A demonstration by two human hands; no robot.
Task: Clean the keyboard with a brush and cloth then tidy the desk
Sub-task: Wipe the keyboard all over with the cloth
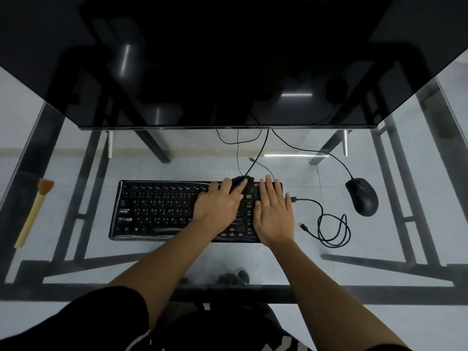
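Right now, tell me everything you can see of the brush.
The brush has a long, pale wood-coloured handle and a flared tuft of tan bristles. It lies flat on the glass desk near its left edge, bristles pointing away from the person. Only the glass touches it; the left hand and right hand are at the keyboard, to its right.

**Dressed in black**

A black short sleeve (83, 312) covers the left upper arm. The 2 forearms (162, 262) are bare down to the left hand (217, 206) and right hand (274, 214). Dark clothing (228, 325) at the lap shows white stripes (141, 339) (cut off at the frame's edge).
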